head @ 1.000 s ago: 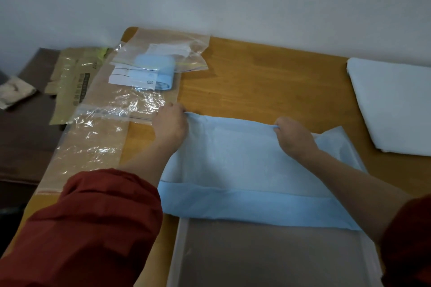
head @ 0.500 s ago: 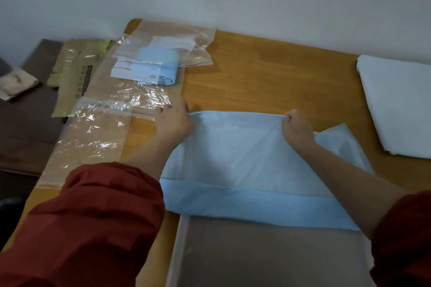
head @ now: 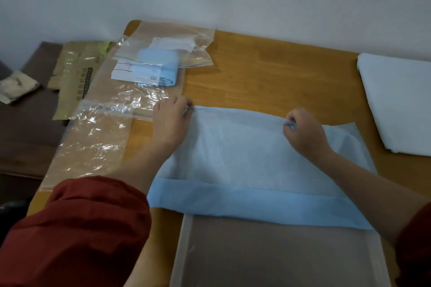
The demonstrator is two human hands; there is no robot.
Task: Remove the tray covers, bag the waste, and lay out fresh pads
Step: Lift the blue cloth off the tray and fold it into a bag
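A light blue pad (head: 245,161) lies partly folded on the wooden table (head: 268,72), its near blue edge draped over the far rim of a pale shallow tray (head: 279,258). My left hand (head: 170,121) pinches the pad's far left corner. My right hand (head: 303,130) pinches the far edge further right. A clear zip bag (head: 168,53) holding blue and white folded material lies at the table's far left corner.
Clear plastic sheeting (head: 93,137) covers the table's left edge. A tan paper bag (head: 74,77) and a crumpled cloth (head: 14,86) lie on a dark side surface at left. A white folded stack (head: 401,105) sits at the right. A grey wall stands behind.
Both hands have stayed on the pad's far edge, with my right hand shifted a little to the right along it. The camera view has drifted slightly.
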